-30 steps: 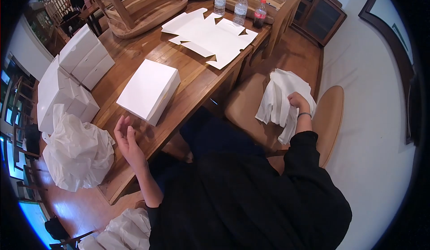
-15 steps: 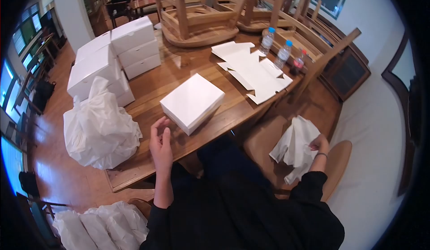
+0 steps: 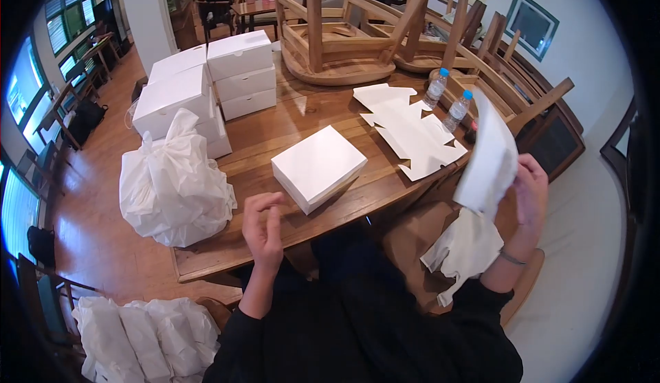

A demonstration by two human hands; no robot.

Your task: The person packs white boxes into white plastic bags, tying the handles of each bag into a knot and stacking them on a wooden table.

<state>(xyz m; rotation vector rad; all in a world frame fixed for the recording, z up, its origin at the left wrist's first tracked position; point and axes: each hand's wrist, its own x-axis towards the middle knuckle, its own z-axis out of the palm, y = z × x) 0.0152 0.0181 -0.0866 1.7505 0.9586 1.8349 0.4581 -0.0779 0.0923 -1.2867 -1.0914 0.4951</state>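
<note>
A closed white cardboard box (image 3: 320, 163) sits near the front edge of the wooden table (image 3: 275, 125). My left hand (image 3: 264, 228) hovers just in front of it, fingers loosely bent and apart, with nothing in them. To the right, my right hand (image 3: 531, 190) is raised and grips a folded white plastic bag (image 3: 489, 160), slightly blurred by motion. Below that hand, more white plastic bags (image 3: 467, 245) lie loosely on a brown chair (image 3: 405, 245). A flat, unfolded white box blank (image 3: 412, 129) rests on the table beyond the box.
White boxes (image 3: 172, 101) are stacked at the table's left, behind a full, knotted white bag (image 3: 175, 184). Bottles (image 3: 457, 111) stand at the right edge. Upturned wooden stools (image 3: 340, 74) occupy the far side. Several filled white bags (image 3: 148, 335) are at lower left.
My right hand has lifted a folded white plastic bag up from the pile on the chair. My left hand stays near the box, its fingers more bent. The camera view has shifted slightly.
</note>
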